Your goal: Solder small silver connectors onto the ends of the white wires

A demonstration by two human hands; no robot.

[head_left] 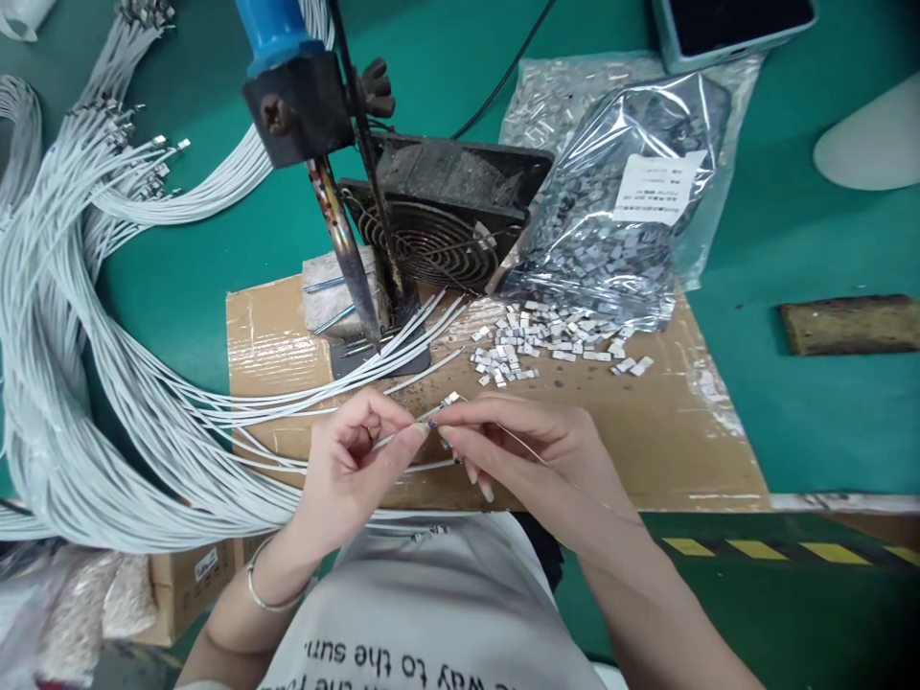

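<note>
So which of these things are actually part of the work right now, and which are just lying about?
In use:
left hand pinching a white wire
right hand at the small metal clip
loose clip pile
soldering iron

Lying about:
phone
brown block
fan

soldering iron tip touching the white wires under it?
Cannot tell. In the head view the soldering iron tip ends right at the white wires crossing the metal base, but from above neither contact nor a gap shows. Both hands are nearer, away from it.

Shirt (pixel 438 613) print — "way to the sun"
</note>
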